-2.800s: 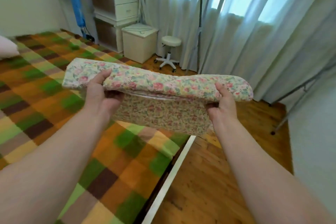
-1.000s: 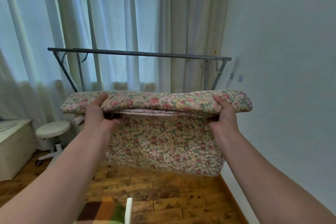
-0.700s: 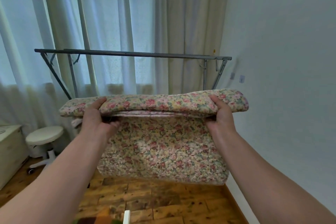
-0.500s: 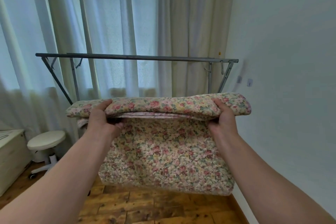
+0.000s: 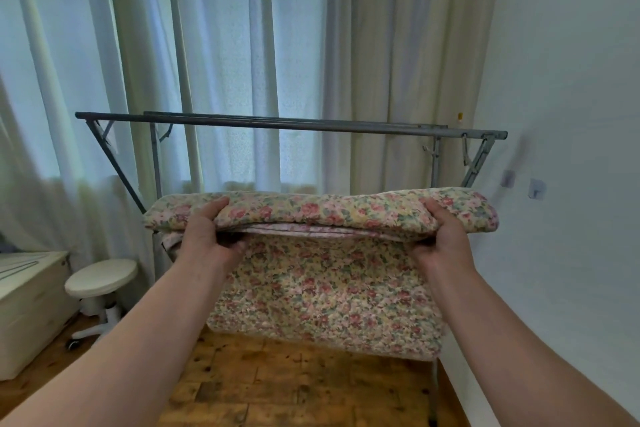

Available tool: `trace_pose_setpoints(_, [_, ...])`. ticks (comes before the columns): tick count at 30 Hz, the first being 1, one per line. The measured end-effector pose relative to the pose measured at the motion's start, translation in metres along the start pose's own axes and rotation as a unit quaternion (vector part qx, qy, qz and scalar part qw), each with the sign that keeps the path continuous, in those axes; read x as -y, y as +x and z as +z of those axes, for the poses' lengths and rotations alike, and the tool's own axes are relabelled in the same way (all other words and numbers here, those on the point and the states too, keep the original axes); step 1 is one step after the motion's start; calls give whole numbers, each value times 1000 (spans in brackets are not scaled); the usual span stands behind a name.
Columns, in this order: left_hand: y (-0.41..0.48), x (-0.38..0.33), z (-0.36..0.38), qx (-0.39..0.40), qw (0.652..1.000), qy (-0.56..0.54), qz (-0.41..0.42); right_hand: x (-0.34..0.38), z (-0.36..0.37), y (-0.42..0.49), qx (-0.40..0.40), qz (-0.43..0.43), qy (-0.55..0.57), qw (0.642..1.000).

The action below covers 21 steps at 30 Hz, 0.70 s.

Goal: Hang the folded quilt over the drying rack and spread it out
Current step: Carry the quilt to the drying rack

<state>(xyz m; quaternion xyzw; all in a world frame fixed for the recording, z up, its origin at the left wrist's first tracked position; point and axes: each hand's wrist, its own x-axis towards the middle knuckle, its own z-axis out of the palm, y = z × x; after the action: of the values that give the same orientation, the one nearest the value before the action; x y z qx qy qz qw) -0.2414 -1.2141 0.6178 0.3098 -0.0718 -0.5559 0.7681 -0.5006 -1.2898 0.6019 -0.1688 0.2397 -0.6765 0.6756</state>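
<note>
Nearer than a moment ago, the drying rack [image 5: 294,125] stands beyond and above my knuckles. A white stool [image 5: 102,277] sits lower left of my left hand [image 5: 207,239], which clamps the folded quilt [image 5: 322,211], thumb on top. The quilt spans across to my right hand [image 5: 443,239], which grips it likewise.

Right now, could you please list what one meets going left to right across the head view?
White chest, round stool, left hand, right hand (both gripping the quilt), wall hooks.
</note>
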Motion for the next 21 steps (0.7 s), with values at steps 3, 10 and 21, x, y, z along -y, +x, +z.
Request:
trace_pose_setpoints(3, [27, 10, 8, -11, 1000, 0, -3, 0, -1, 32, -8, 12, -40, 999])
trace_pose_setpoints(10, [105, 15, 9, -5, 1000, -3, -3, -20, 10, 99, -23, 56, -107, 992])
trace_pose_setpoints(21, [272, -41, 31, 27, 1000, -11, -10, -79, 90, 228, -43, 28, -133, 990])
